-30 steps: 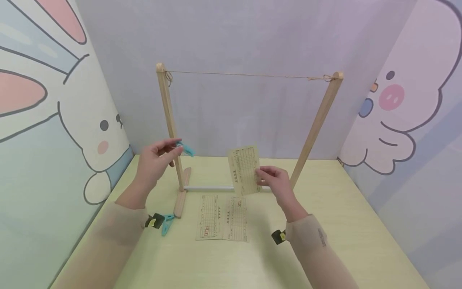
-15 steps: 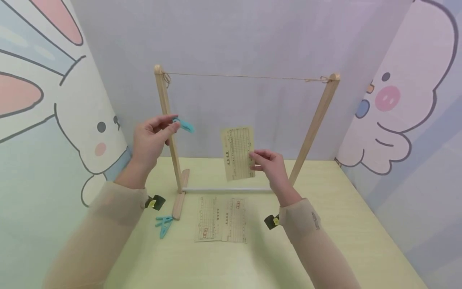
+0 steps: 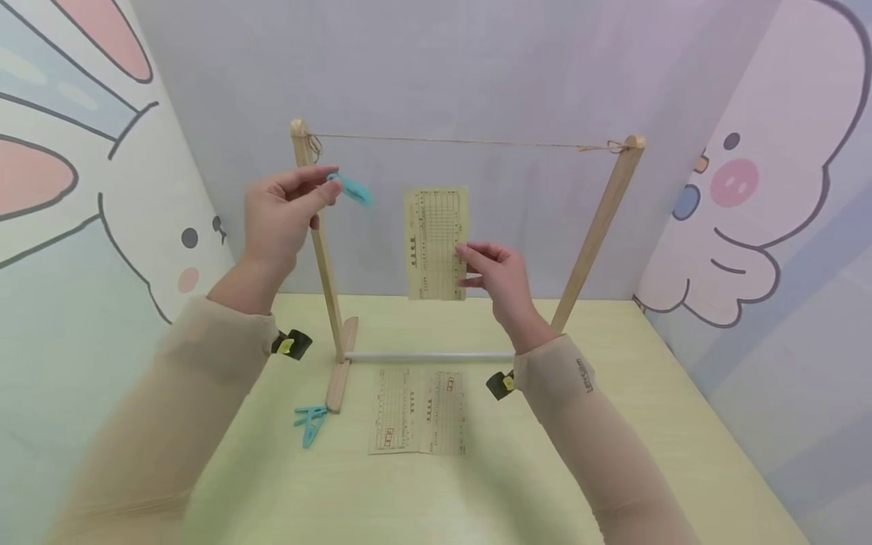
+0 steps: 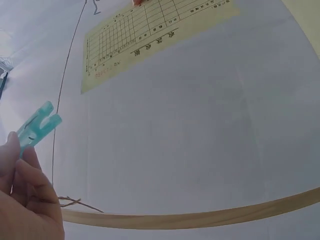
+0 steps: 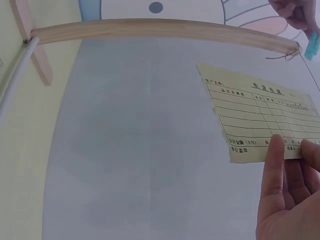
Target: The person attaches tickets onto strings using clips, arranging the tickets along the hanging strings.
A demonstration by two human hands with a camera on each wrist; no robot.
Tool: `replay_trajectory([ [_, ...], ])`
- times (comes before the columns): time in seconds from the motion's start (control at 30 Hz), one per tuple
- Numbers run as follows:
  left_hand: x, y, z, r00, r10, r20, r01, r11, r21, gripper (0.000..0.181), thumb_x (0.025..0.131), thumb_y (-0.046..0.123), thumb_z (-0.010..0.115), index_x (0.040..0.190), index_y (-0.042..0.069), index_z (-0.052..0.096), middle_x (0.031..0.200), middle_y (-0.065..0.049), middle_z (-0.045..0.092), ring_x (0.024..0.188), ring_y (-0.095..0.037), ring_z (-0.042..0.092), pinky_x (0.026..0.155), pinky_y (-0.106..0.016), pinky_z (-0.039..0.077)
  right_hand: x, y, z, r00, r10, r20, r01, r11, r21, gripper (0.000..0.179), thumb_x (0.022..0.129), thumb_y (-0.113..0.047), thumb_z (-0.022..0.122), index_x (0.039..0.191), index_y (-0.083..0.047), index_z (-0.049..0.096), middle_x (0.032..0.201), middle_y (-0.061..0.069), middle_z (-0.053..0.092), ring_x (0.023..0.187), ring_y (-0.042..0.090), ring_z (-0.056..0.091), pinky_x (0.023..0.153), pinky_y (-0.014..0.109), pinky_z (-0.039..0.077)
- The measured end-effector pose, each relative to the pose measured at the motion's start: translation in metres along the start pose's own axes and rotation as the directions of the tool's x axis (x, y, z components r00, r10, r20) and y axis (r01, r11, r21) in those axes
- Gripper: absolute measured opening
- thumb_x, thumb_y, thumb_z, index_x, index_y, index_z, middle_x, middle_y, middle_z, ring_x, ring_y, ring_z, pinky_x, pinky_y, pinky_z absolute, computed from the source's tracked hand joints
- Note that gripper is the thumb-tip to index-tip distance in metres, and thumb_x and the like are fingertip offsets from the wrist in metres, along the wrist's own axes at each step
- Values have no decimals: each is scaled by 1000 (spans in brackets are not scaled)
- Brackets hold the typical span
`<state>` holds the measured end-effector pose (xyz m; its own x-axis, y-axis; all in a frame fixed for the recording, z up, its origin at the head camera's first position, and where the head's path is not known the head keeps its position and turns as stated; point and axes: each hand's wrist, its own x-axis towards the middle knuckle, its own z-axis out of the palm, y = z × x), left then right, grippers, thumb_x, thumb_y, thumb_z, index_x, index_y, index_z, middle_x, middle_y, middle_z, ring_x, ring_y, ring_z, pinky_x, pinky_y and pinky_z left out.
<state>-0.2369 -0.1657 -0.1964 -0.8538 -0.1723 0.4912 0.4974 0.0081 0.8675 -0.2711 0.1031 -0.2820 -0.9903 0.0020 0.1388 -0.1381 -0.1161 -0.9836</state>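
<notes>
Near the top of the left wooden post, my left hand (image 3: 282,212) pinches a turquoise clothespin (image 3: 354,189) between thumb and fingers. In the left wrist view the clothespin (image 4: 42,122) points away from the hand, its tips a little apart. My right hand (image 3: 500,280) pinches a yellowish printed receipt slip (image 3: 436,242) by its right edge. The slip hangs upright in the air below the twine (image 3: 450,141), apart from it. In the right wrist view the slip (image 5: 260,115) shows a ruled table, and thumb and fingers grip its lower edge.
The twine is tied between two wooden posts (image 3: 325,272) (image 3: 596,235), joined low down by a white rod (image 3: 429,355). Two printed slips (image 3: 395,412) (image 3: 444,415) lie side by side on the table (image 3: 381,499). Turquoise clothespins (image 3: 311,424) lie by the left foot (image 3: 342,367).
Both hands have risen toward the twine, the left with the clothespin, the right with the slip. The slip has also moved left and turned more upright.
</notes>
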Motion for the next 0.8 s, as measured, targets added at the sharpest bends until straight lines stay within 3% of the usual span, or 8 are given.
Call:
replay_trajectory([
  [0.23, 17, 18, 9, 1000, 11, -9, -12, 998, -62, 12, 83, 7, 80, 95, 9, 80, 71, 6, 71, 62, -7, 58, 44, -16, 37, 11, -17, 16, 1000, -1, -10, 2, 998, 63, 12, 90, -19, 74, 96, -9, 73, 91, 1, 71, 76, 15, 67, 61, 27, 60],
  [0.47, 33, 28, 13, 999, -39, -25, 36, 995, -97, 14, 80, 9, 82, 94, 10, 81, 75, 5, 72, 64, -9, 59, 44, -16, 38, 17, -30, 30, 1000, -24, 14, 23, 998, 54, 15, 90, -17, 75, 100, -6, 74, 90, 1, 73, 75, 15, 69, 59, 27, 59],
  [0.8, 53, 38, 23, 997, -75, -15, 74, 995, -66, 15, 82, 10, 80, 97, 10, 80, 79, 5, 73, 60, -9, 62, 43, -18, 36, 24, -40, 41, 997, -32, 65, 29, 999, 35, 19, 90, -18, 74, 104, -6, 74, 97, 4, 74, 83, 19, 71, 65, 28, 60],
])
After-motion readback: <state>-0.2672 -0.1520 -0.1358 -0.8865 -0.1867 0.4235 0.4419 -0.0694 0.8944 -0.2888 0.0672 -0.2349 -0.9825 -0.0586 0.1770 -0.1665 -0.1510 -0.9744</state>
